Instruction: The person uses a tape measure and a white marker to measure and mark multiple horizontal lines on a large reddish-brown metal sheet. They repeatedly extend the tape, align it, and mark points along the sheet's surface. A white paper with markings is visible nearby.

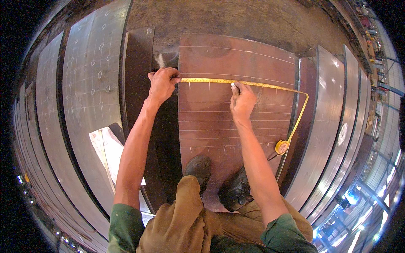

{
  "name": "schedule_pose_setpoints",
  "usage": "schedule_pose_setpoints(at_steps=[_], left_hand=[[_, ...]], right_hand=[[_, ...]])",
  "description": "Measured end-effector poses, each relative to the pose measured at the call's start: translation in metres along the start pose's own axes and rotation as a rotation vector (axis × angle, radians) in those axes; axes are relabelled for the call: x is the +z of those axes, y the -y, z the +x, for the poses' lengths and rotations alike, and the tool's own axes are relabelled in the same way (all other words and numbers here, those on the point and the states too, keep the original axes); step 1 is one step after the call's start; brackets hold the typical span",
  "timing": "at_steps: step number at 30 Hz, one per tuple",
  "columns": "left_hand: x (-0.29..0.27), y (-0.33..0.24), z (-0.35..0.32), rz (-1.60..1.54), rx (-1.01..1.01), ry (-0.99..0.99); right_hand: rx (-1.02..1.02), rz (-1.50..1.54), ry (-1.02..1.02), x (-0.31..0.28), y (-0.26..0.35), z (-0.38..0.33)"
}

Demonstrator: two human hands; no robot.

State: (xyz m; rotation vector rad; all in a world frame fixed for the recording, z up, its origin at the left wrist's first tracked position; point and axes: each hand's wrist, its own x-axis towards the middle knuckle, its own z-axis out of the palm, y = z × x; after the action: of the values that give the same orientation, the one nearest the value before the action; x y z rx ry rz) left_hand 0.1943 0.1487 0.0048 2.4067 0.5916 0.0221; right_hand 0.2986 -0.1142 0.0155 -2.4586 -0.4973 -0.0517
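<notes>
A yellow tape measure (282, 147) is drawn out across a reddish-brown steel plate (202, 120) marked with several thin white lines. My left hand (162, 85) pinches the end of its blade at the plate's left edge. The blade runs right, bends over the plate's right edge and slants back to the round case, which lies there untouched. Between the fingers of my right hand (243, 100) is a small white piece of chalk (233, 85), its tip just below the blade near the middle. Short white ticks show along the blade's lower side.
Long grey steel beams (93, 59) flank the plate on the left, and more beams (327, 109) stand on the right with dark gaps between. White paper (109, 147) lies on the left beam. My boots (234, 189) rest on the plate's near part. Bare ground (236, 17) lies beyond.
</notes>
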Motion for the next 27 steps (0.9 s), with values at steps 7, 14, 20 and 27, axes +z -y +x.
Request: schedule_pose_setpoints(at_steps=[7, 14, 20, 27], left_hand=[[-0.002, -0.002, 0.001, -0.002, -0.019, 0.021], [0.001, 0.000, -0.001, -0.011, 0.014, -0.016], [0.000, 0.000, -0.001, -0.004, 0.015, -0.017], [0.002, 0.005, -0.001, -0.025, 0.030, -0.021]], right_hand=[[0.033, -0.050, 0.073, 0.000, 0.008, 0.001], [-0.036, -0.006, 0.037, 0.001, 0.006, 0.001], [-0.055, -0.055, 0.087, 0.003, 0.009, 0.000], [-0.039, -0.271, 0.253, 0.011, 0.017, 0.015]])
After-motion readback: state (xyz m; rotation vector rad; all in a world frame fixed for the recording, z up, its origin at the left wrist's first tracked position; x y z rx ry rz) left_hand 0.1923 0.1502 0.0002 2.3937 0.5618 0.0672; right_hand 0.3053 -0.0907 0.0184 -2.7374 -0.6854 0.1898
